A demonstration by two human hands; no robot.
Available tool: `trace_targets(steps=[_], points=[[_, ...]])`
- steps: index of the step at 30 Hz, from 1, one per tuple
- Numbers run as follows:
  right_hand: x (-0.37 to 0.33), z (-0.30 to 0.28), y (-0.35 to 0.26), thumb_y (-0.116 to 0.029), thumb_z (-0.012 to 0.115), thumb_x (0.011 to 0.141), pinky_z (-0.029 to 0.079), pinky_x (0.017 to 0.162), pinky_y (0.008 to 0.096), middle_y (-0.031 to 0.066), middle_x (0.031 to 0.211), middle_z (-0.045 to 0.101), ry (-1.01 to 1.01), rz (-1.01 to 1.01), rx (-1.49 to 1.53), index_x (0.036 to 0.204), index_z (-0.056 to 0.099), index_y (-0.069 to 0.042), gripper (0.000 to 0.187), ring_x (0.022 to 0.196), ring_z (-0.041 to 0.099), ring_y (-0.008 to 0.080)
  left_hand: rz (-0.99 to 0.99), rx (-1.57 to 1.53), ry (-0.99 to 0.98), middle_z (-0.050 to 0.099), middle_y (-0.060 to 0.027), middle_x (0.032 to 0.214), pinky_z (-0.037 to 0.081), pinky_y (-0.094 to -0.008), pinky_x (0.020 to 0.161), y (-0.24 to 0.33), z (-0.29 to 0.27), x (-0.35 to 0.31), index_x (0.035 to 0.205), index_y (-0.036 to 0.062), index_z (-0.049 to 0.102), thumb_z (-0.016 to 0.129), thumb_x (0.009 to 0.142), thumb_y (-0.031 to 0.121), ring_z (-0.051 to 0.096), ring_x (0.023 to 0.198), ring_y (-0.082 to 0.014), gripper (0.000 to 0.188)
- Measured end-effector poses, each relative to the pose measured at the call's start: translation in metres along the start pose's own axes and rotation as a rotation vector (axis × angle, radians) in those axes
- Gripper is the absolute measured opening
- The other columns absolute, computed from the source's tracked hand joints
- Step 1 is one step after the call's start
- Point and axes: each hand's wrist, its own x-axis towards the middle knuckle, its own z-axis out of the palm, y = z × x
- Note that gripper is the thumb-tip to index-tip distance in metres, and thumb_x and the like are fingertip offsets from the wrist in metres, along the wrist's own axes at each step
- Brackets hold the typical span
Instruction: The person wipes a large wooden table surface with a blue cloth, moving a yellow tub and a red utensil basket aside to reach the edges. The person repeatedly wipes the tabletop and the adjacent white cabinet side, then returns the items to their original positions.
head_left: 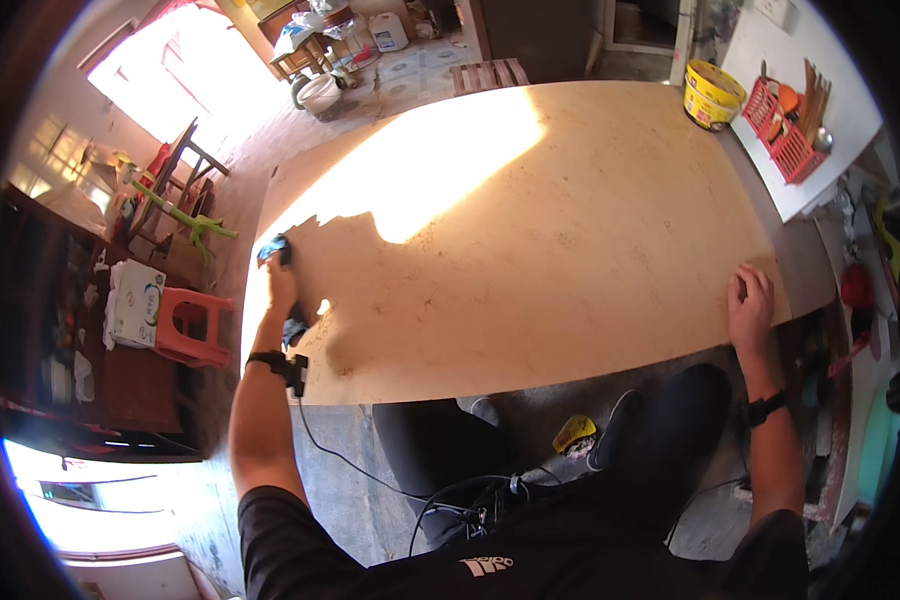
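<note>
My left hand (282, 285) is closed on a blue cloth (275, 248) and presses it on the tabletop near its left edge. Part of the cloth (294, 330) hangs down beside the wrist. The large tan tabletop (530, 290) carries dark scuffs and scattered smudges. Near its right edge rests my right hand (750, 303), fingers curled in with nothing seen in them. Bright sunlight lies across the far left part of the table, washing out the surface there.
At the far right corner stands a yellow bucket (713, 95). Beside it, a red basket (785, 135) with utensils sits on a white surface. On the left are a red plastic stool (195, 325) and a white carton (135, 305). A cable (355, 468) runs from my left wrist across my lap.
</note>
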Motion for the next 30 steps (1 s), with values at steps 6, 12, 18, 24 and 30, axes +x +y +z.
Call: trace_targets(steps=[6, 12, 18, 24, 30], points=[[-0.001, -0.003, -0.007, -0.013, 0.069, 0.092, 0.052, 0.099, 0.0436, 0.0135, 0.121, 0.068, 0.001, 0.025, 0.031, 0.109, 0.071, -0.002, 0.02, 0.115, 0.061, 0.0364, 0.186, -0.134, -0.11, 0.067, -0.0229, 0.123, 0.051, -0.0479, 0.099, 0.186, -0.015, -0.033, 0.127, 0.0025, 0.071, 0.059, 0.093, 0.012, 0.064, 0.116, -0.0425, 0.037], [0.0, -0.005, -0.009, -0.013, 0.07, 0.091, 0.052, 0.098, 0.0434, 0.0129, 0.122, 0.068, 0.001, 0.032, 0.035, 0.109, 0.071, -0.003, 0.021, 0.115, 0.061, 0.036, 0.409, -0.256, -0.381, 0.063, -0.0191, 0.129, 0.05, -0.0476, 0.105, 0.352, -0.071, -0.063, 0.12, 0.0048, 0.074, 0.06, 0.094, 0.017, 0.059, 0.121, -0.0398, 0.032], [-0.003, -0.004, -0.002, -0.01, 0.071, 0.089, 0.052, 0.097, 0.0439, 0.0128, 0.122, 0.067, 0.038, -0.02, 0.063, 0.108, 0.071, -0.003, 0.021, 0.114, 0.061, 0.0364, 0.71, -0.31, -0.492, 0.058, -0.0123, 0.137, 0.057, -0.047, 0.093, 0.4, -0.129, -0.156, 0.124, 0.0165, 0.072, 0.069, 0.094, 0.033, 0.063, 0.117, -0.0367, 0.034], [-0.005, 0.003, 0.002, -0.01, 0.07, 0.091, 0.052, 0.096, 0.0436, 0.0129, 0.122, 0.067, 0.057, -0.028, 0.102, 0.113, 0.07, -0.003, 0.023, 0.114, 0.061, 0.0363, 0.517, 0.155, -0.432, 0.056, -0.0113, 0.133, 0.061, -0.0462, 0.082, 0.32, -0.131, -0.133, 0.131, 0.0188, 0.067, 0.061, 0.093, 0.019, 0.065, 0.113, -0.036, 0.038], [-0.003, -0.002, -0.002, -0.01, 0.069, 0.093, 0.052, 0.096, 0.0437, 0.0132, 0.12, 0.067, 0.034, -0.007, 0.077, 0.112, 0.07, -0.003, 0.021, 0.113, 0.062, 0.0358, 0.324, 0.044, -0.359, 0.056, -0.0171, 0.138, 0.055, -0.049, 0.094, 0.287, -0.09, -0.053, 0.133, 0.0184, 0.07, 0.062, 0.101, 0.024, 0.065, 0.115, -0.0393, 0.034]])
